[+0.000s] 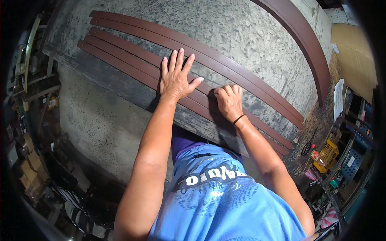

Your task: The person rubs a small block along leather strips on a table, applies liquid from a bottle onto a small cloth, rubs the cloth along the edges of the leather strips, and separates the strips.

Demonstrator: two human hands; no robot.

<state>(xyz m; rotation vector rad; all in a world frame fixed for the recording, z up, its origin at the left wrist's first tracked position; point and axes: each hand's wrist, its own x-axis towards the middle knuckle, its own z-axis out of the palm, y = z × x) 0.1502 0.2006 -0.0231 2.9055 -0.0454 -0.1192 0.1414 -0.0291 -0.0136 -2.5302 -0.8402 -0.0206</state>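
Note:
Long brown strips lie side by side across the worktable (241, 44). My left hand (176, 79) rests flat on the near pair of strips (120, 56), fingers spread toward the far pair (217, 60). To its right, my right hand (230, 102) is closed, knuckles up, over the near strips; its fingertips are curled under, and what they hold, if anything, is hidden. A dark band circles my right wrist. Small holes show at the left ends of the strips.
A wide brown curved piece (301, 36) lies at the upper right. Cardboard (354, 56), a white paper (339, 99), black-handled scissors (307, 148) and a yellow basket (327, 156) are on the right. Shelving with boxes stands at the far left.

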